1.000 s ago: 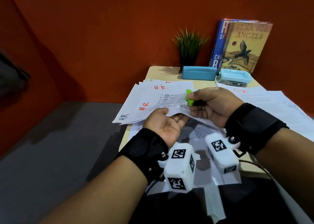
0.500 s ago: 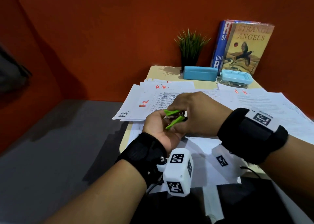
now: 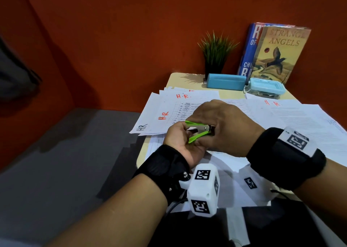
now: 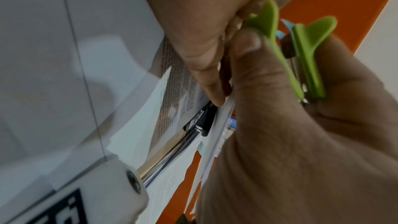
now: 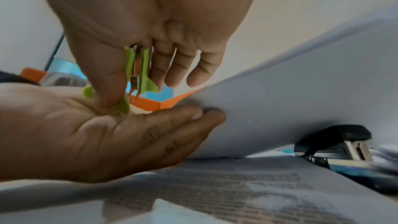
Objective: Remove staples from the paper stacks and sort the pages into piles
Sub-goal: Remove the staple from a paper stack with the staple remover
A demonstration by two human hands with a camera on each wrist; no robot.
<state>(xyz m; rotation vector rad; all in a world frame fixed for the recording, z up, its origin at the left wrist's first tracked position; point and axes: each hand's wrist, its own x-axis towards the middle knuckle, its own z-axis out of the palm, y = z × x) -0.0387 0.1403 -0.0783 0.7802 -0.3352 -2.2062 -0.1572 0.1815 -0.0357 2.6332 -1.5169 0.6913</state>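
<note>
The right hand (image 3: 219,126) grips a green staple remover (image 3: 199,131) between thumb and curled fingers (image 5: 172,67); its two green handles stand apart, metal claws showing between them. The tool sits directly over the upturned palm of the left hand (image 3: 180,141), the lower handle touching that palm in the right wrist view. The left hand lies palm up, its fingers (image 5: 183,122) nearly straight under a raised paper stack (image 5: 301,91), which rests on the fingertips; the left wrist view shows the thumb laid against the sheet edges. Whether the claws have hold of a staple cannot be told.

Both hands are held above the near left part of the counter (image 3: 176,79). Loose pages (image 3: 169,111) marked "H.R" in red and "HR" in black fan out on the counter's left side, and further printed sheets (image 3: 304,119) cover its right side. A black stapler (image 5: 336,140) lies beneath the lifted stack.

At the counter's far edge stand a small potted plant (image 3: 216,53), a blue case (image 3: 226,81), a lidded blue box (image 3: 265,87), and two books (image 3: 279,53) leaning on the orange wall.
</note>
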